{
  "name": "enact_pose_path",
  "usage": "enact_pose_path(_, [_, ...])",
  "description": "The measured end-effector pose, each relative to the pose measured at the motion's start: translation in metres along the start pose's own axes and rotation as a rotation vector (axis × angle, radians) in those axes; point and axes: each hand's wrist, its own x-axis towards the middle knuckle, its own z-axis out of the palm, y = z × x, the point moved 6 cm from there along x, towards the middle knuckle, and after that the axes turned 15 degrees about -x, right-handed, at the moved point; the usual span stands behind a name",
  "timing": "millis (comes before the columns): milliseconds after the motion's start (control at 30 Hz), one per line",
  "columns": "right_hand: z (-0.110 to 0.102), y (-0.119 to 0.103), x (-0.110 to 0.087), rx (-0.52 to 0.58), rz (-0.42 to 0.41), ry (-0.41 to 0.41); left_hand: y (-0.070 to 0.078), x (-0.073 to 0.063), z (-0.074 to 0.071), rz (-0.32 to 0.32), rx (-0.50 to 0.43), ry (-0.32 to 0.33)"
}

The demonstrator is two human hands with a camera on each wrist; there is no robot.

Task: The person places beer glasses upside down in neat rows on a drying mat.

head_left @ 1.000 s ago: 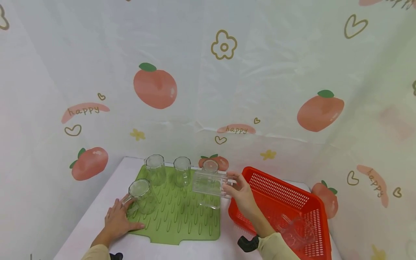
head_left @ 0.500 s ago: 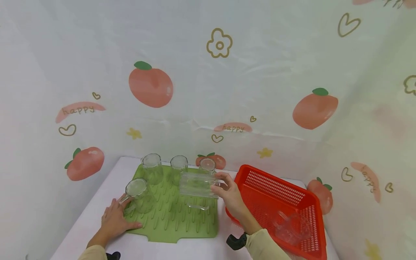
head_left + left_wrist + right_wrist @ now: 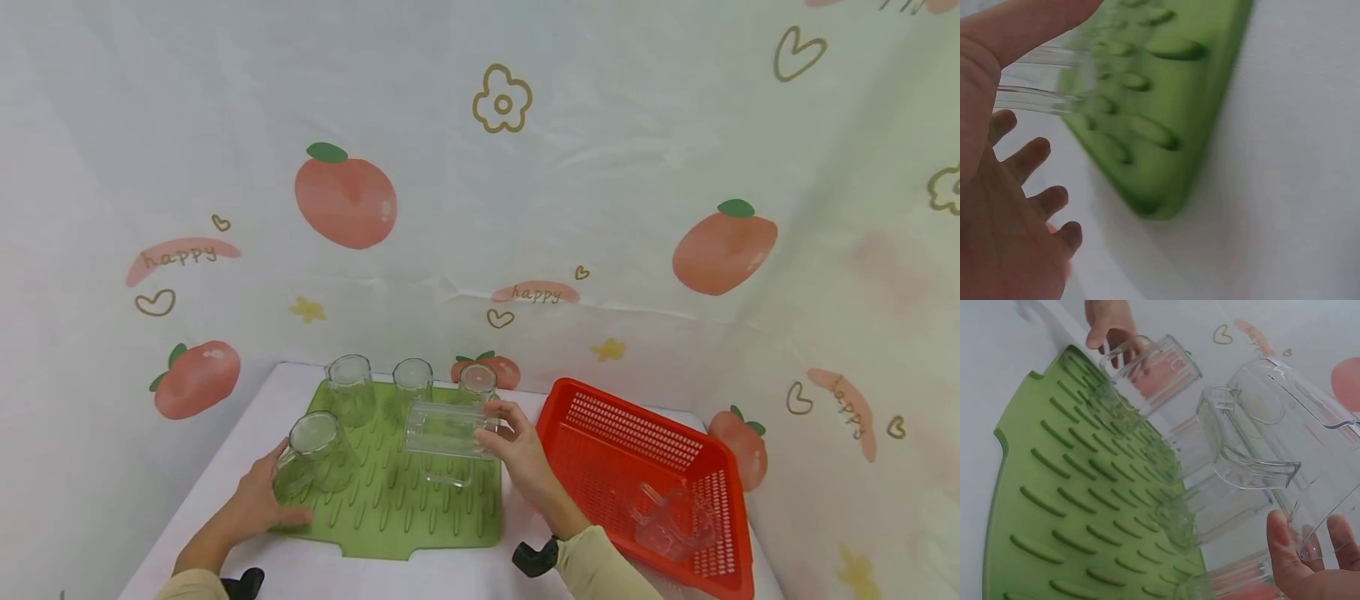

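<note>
A clear glass mug lies sideways in the air over the green ridged mat. My right hand pinches it by its right end, and its handle hangs downward. Toward the mat's left edge stands another clear mug, upright, its handle turned toward my left hand. That hand sits beside this handle with thumb and fingers apart, the thumb over the mat's edge. In the left wrist view its fingers are spread and hold nothing.
Along the mat's back stand a left mug, a middle mug and a right mug. A red perforated basket at the right contains clear glassware. A printed curtain hangs behind the white table.
My right hand has carried the sideways mug leftward, farther over the mat. My left hand has drawn slightly back and left from the standing mug's handle. The head view has shifted a little.
</note>
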Motion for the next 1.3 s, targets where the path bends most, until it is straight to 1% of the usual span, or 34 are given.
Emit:
enact_pose_path(167, [0.003, 0.003, 0.002, 0.01, 0.017, 0.01, 0.029, -0.001, -0.017, 0.009, -0.006, -0.006])
enact_pose_path(267, [0.006, 0.003, 0.003, 0.019, 0.016, 0.004, 0.049, -0.003, -0.027, 0.062, -0.004, 0.005])
enact_pose_path(367, [0.008, 0.002, 0.003, 0.023, 0.003, 0.0, 0.068, -0.002, -0.035, 0.123, 0.009, 0.03])
enact_pose_path(433, [0.01, 0.002, 0.002, 0.024, 0.001, -0.003, 0.081, -0.002, -0.038, 0.15, 0.014, 0.042])
enact_pose_path(500, [0.011, 0.002, 0.002, 0.016, 0.003, -0.007, 0.094, -0.002, -0.04, 0.16, 0.003, 0.05])
enact_pose_path(633, [0.014, 0.002, 0.001, -0.011, -0.007, -0.013, 0.123, 0.0, -0.04, 0.168, -0.042, 0.042])
enact_pose_path(767, [0.017, -0.003, 0.001, -0.032, -0.054, -0.01, 0.148, 0.006, -0.031, 0.223, -0.072, 0.04])
enact_pose_path(900, [0.021, -0.008, 0.0, -0.026, -0.08, -0.008, 0.164, 0.014, -0.016, 0.274, -0.109, 0.037])
enact_pose_path(1100, [0.026, -0.012, -0.004, -0.019, -0.065, -0.024, 0.183, 0.025, 0.009, 0.317, -0.202, 0.036])
enact_pose_path(1200, [0.027, -0.013, -0.006, -0.005, -0.059, -0.032, 0.189, 0.029, 0.022, 0.335, -0.274, 0.009])
enact_pose_path(1300, [0.028, -0.015, -0.007, 0.011, -0.061, -0.044, 0.192, 0.03, 0.033, 0.343, -0.354, -0.03])
